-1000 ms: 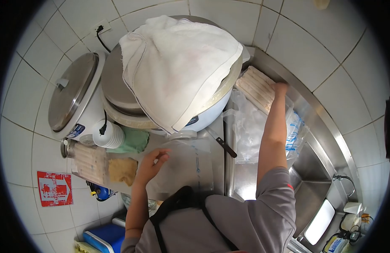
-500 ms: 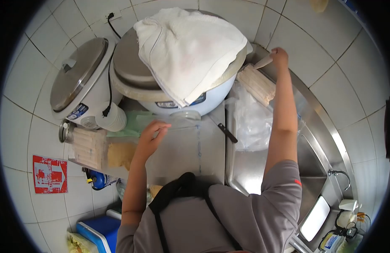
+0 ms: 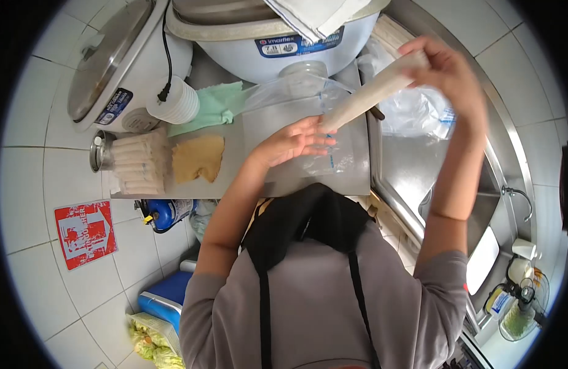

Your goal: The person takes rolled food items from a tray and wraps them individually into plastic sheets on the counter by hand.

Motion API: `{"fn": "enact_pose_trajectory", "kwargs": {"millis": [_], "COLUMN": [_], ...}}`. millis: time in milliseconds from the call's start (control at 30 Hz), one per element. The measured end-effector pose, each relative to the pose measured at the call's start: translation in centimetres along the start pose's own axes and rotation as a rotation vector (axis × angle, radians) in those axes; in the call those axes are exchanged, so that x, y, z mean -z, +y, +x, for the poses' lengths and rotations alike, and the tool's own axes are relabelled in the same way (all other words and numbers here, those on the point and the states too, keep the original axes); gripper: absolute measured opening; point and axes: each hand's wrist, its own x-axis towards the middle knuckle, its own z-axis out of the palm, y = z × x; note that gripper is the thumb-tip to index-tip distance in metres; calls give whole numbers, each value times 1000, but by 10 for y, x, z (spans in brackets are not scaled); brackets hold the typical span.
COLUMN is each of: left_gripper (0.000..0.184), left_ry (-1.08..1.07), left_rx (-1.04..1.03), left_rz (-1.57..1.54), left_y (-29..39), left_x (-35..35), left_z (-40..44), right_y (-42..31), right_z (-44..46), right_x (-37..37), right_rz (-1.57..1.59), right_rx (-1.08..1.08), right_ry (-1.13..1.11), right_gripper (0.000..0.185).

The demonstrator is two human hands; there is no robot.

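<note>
A long pale wrapped stick (image 3: pixel 376 89) slants over the metal counter. Its upper right end is pinched in my right hand (image 3: pixel 441 71), which is slightly blurred. My left hand (image 3: pixel 296 141) has its fingers spread at the lower left end of the stick; whether they touch it is hard to tell. Under both lies a clear plastic sheet or bag (image 3: pixel 265 120) on the counter. More pale sticks (image 3: pixel 391 34) lie in a pack at the upper right, partly hidden behind my right hand. Clear plastic packaging (image 3: pixel 413 111) rests below them by the sink.
Left on the counter are another pack of sticks (image 3: pixel 136 163), a tan cloth (image 3: pixel 198 158), a green cloth (image 3: pixel 216 106), stacked white cups (image 3: pixel 173 101) and a metal can (image 3: pixel 101 150). Two large cookers (image 3: pixel 235 52) stand behind. A dark knife handle (image 3: pixel 377 113) shows near the sink.
My right hand has come back from the pack toward the counter's middle with one stick. My left hand has moved right, its fingers now spread. The view has tilted lower.
</note>
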Motion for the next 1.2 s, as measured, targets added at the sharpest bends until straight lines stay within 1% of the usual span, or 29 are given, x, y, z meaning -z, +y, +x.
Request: {"fn": "enact_pose_trajectory", "kwargs": {"millis": [33,67,133,200,233,300,400,433,533,633,733,833,933,967,1033,1067,1133,1200], "left_gripper": [54,53,51,47,45,41,37,36,32,29,26,24,25,26,27,27,26,24], "left_ry": [-74,-30,63,242,328,355,374,379,470,480,544,678,746,631,391,368,318,344], "left_rx": [22,72,171,239,278,301,330,337,358,367,284,166,137,21,-208,-235,-293,-338], "left_rz": [-178,-81,113,298,389,492,563,573,612,693,960,1563,1663,1689,1725,1745,1782,1791], "left_y": [0,-4,-10,-2,1,6,4,1,-10,-18,-18,-6,-6,-13,-32,-38,-47,-51], "left_x": [-1,7,31,31,30,33,36,37,40,44,32,5,-13,-10,-2,-3,-12,-16], "left_z": [-2,-11,-45,-66,-75,-87,-98,-99,-101,-101,-101,-103,-97,-95,-92,-90,-80,-73], "right_y": [15,31,61,95,110,137,172,176,183,178,154,155,142,145,145,147,150,150], "right_z": [-8,-15,-31,-46,-54,-63,-72,-74,-75,-73,-74,-76,-80,-81,-86,-87,-85,-80], "right_x": [-24,-47,-85,-111,-124,-148,-173,-176,-181,-176,-169,-174,-178,-179,-190,-196,-197,-197], "right_rz": [83,166,343,379,441,560,566,578,472,335,-72,-554,-645,-621,-657,-675,-674,-716], "right_rx": [-58,-112,-114,-140,-191,-283,-281,-284,-298,-311,-225,188,274,358,372,377,380,415], "right_ry": [-21,-44,41,89,68,27,29,31,62,47,56,216,208,82,-25,-76,-95,-103], "right_gripper": [23,23,24,32,34,40,45,42,39,35,34,30,26,18,15,13,11,12]}}
